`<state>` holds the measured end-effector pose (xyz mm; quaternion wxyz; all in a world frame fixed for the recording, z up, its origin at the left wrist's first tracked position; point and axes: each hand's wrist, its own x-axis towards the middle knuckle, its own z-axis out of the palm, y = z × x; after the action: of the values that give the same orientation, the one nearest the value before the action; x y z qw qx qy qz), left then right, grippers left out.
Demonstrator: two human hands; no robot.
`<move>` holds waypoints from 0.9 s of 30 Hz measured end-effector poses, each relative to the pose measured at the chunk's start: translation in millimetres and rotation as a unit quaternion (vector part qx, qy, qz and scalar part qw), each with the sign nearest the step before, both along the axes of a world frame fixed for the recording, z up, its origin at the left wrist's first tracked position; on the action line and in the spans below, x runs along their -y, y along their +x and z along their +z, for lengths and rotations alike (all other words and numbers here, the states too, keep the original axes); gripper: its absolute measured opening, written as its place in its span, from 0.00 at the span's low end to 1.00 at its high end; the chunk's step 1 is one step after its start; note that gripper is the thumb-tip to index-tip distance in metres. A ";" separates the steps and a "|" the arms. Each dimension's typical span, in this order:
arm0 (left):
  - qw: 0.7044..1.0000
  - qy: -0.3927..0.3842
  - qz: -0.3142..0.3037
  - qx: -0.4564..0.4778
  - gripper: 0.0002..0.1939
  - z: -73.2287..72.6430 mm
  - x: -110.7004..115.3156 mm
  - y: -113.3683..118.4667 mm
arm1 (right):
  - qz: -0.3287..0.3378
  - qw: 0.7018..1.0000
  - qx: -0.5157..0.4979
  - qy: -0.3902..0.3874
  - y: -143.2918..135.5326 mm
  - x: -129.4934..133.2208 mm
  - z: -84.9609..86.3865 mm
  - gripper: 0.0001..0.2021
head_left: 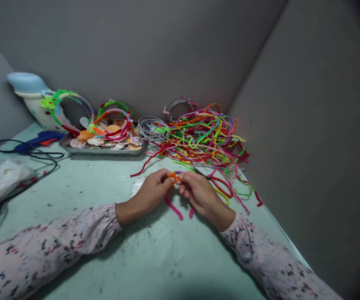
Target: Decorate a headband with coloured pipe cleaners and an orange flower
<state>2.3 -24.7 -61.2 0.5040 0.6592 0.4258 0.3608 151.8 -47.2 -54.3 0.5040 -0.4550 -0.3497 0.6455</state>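
Both my hands meet near the middle of the table, closed in pinches on a fuzzy orange pipe cleaner (173, 178). My left hand (150, 189) grips it from the left, my right hand (202, 193) from the right, fingertips almost touching. Pink pipe cleaner ends (174, 209) hang below the fingers, and a bit of purple shows above. How the coloured pieces join is hidden by my fingers. Red-handled scissors (222, 186) lie just beyond my right hand, blades partly under loose pipe cleaners. A small silvery-white piece (137, 186) rests beside my left hand.
A tangled heap of pipe cleaners (205, 135) and a wire coil (153, 128) lie at the back. Wrapped headbands (113, 111) rest on a metal tray (105, 151) of shells. Left are a blue-lidded container (39, 104), blue glue gun (34, 141), black cable (50, 168) and plastic bag (9, 177).
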 end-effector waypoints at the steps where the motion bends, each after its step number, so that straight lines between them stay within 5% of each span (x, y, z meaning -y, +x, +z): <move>1: 1.000 -0.001 0.001 0.001 0.06 -0.2 -0.3 -0.1 | 0.001 1.000 -0.003 -0.001 0.3 0.0 0.3 0.05; 5: 0.999 -0.032 0.014 0.025 0.06 0.0 -2.2 -0.7 | 0.017 1.000 0.011 0.015 3.0 -0.3 1.4 0.07; 9: 0.995 -0.079 0.023 0.064 0.08 1.4 -3.4 -0.5 | 0.040 0.979 0.163 0.113 6.7 1.1 -0.5 0.10; 14: 0.985 -0.133 0.013 0.105 0.07 3.9 -2.3 0.0 | 0.032 0.862 0.398 0.312 10.4 5.6 -1.8 0.09; 19: 0.984 -0.132 -0.005 0.119 0.08 3.3 -2.6 -0.5 | 0.033 0.775 0.474 0.416 16.9 2.4 -1.3 0.07; 27: 0.983 -0.142 -0.029 0.115 0.08 3.6 -4.3 -2.3 | 0.071 0.760 0.476 0.437 25.1 -4.0 1.3 0.08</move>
<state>0.1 -20.4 -57.6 0.6482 0.5473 0.3924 0.3554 176.9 -43.2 -52.9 0.3697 -0.4079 -0.8200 0.1567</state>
